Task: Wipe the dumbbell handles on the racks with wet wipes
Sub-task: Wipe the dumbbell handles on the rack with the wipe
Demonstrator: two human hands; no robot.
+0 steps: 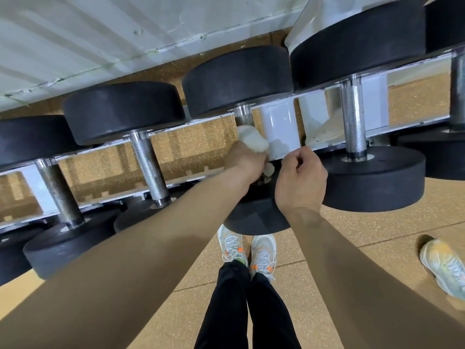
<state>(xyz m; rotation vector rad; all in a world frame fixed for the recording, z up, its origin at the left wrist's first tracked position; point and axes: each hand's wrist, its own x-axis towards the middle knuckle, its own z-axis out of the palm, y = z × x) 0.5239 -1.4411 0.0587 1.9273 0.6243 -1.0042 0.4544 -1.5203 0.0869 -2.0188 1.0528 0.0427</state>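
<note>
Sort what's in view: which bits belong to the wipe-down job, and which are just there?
Job:
- left hand holding the wet wipe against a dumbbell handle
- right hand, fingers curled, by that dumbbell's near head
- other handles on the white rack

Just there:
- stray shoe
- speckled floor
- white wall panel

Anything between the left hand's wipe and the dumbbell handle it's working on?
Nothing visible. The left hand holds the crumpled white wet wipe straight against the knurled steel dumbbell handle. The right hand sits beside it, by the near black head, not between.
</note>
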